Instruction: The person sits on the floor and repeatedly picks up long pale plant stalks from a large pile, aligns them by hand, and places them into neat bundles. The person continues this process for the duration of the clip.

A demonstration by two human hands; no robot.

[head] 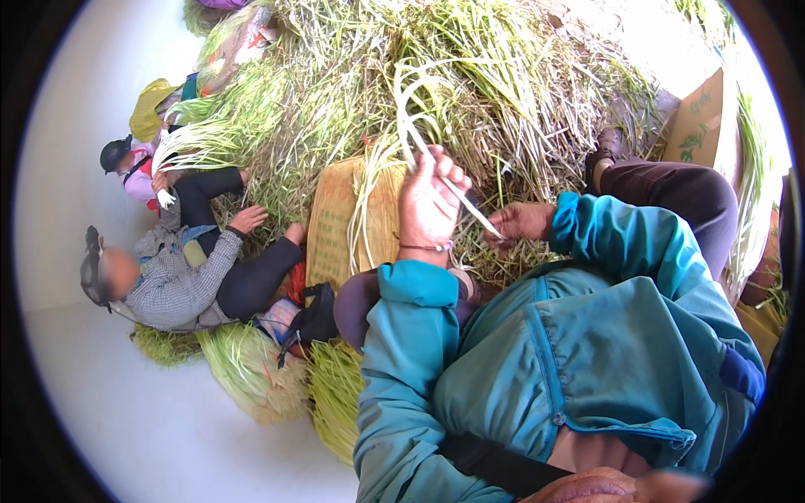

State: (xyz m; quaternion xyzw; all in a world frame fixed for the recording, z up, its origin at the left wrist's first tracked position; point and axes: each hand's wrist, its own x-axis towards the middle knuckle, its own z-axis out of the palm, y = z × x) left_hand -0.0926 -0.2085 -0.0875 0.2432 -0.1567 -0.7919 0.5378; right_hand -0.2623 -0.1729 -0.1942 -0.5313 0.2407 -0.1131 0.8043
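My left hand (pixel 434 198), palm turned up and a bracelet at the wrist, is closed round a few long pale vegetable stalks (pixel 407 126). Their curved green-white tops rise above the fingers. The lower white end (pixel 471 207) slants down to my right hand (pixel 519 223), whose fingertips pinch it near its tip. More thin pale stalks (pixel 360 220) lie over a yellow woven sack (pixel 330 220) beside my left hand. Both my forearms are in rolled teal sleeves.
A large heap of green stalks and dry trimmings (pixel 503 82) spreads ahead. A cardboard box (pixel 695 126) stands at the right. Two people sit at the left; one holds a bunch of stalks (pixel 195 144). Stalk bundles (pixel 251 371) lie at lower left, near a black bag (pixel 317 314).
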